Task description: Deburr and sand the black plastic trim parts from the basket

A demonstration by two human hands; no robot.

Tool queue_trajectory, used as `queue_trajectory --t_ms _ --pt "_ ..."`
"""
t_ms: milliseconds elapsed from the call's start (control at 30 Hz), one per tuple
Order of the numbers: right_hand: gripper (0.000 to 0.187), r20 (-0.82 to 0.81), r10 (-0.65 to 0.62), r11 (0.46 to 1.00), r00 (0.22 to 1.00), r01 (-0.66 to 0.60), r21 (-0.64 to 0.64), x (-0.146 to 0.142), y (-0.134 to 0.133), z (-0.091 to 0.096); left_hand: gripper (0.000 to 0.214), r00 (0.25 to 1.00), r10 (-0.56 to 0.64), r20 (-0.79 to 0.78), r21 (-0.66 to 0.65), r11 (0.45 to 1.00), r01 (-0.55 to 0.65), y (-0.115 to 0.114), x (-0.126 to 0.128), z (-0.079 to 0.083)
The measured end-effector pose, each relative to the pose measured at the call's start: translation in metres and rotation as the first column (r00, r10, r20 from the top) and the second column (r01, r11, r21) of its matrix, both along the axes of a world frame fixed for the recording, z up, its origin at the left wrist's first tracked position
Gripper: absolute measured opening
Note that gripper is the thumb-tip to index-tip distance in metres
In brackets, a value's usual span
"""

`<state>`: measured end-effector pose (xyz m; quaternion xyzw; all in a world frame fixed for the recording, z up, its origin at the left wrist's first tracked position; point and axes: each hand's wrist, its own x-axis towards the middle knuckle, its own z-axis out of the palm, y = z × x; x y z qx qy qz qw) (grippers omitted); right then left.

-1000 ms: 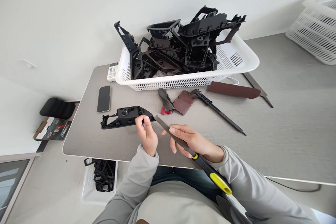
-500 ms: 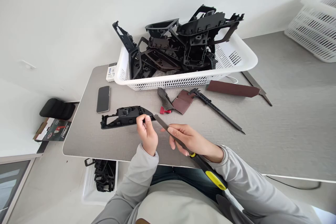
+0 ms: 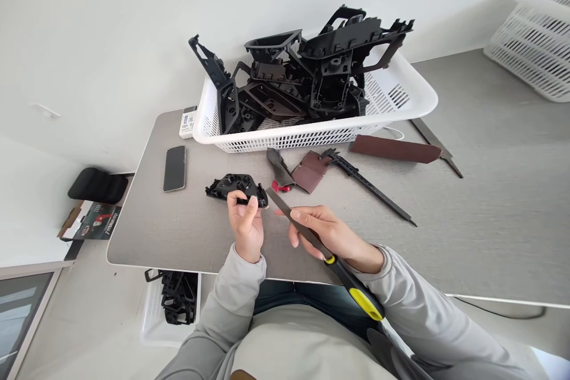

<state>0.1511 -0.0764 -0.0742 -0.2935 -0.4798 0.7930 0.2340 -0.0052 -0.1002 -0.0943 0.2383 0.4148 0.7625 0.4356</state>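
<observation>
1. Grey table [image 3: 490,202] fills the view, with a big white basket [image 3: 418,101] of black pieces at the back.
2. Just in front of the basket's left end, the left hand [image 3: 246,225] pinches a small black part [image 3: 236,185] by its near edge, maybe to keep it from sliding.
3. Also in front of the basket, the right hand [image 3: 325,233] is closed around a file [image 3: 294,222]. One finger lies along it, likely to guide it. The file's tip sits right at the part.
</observation>
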Motion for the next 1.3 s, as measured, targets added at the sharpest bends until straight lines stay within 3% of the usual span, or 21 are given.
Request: queue_trajectory --t_ms 300,533,667,867,1100,1300 --pt "0.054 0.077 0.093 0.995 0.993 -0.095 0.03 0.0 -0.004 0.003 0.039 0.999 -0.024 0.049 -0.01 1.0 0.024 0.001 -0.001 0.001" --pt "0.051 0.075 0.087 0.996 0.993 -0.086 -0.015 0.001 -0.002 0.006 0.041 0.999 -0.016 0.05 -0.029 0.999 0.018 0.002 -0.001 -0.001" --pt "0.048 0.1 0.009 1.0 0.995 -0.007 -0.02 0.0 -0.002 0.005 0.041 0.999 -0.034 0.042 -0.016 0.999 0.035 0.002 -0.001 -0.002" --pt "0.046 0.07 0.079 0.997 0.994 -0.078 -0.024 0.0 -0.004 0.003 0.039 0.999 -0.041 0.036 -0.015 0.999 0.042 0.002 -0.001 -0.002" --pt "0.047 -0.009 -0.116 0.99 0.993 0.115 -0.085 -0.002 0.0 0.003 0.043 0.99 -0.142 -0.018 -0.026 0.99 0.142 0.001 0.002 0.001" --pt "0.049 -0.02 -0.091 0.983 0.996 0.086 -0.159 -0.011 -0.001 -0.005 0.042 0.964 -0.255 -0.071 -0.01 0.967 0.255 -0.004 0.006 0.002"
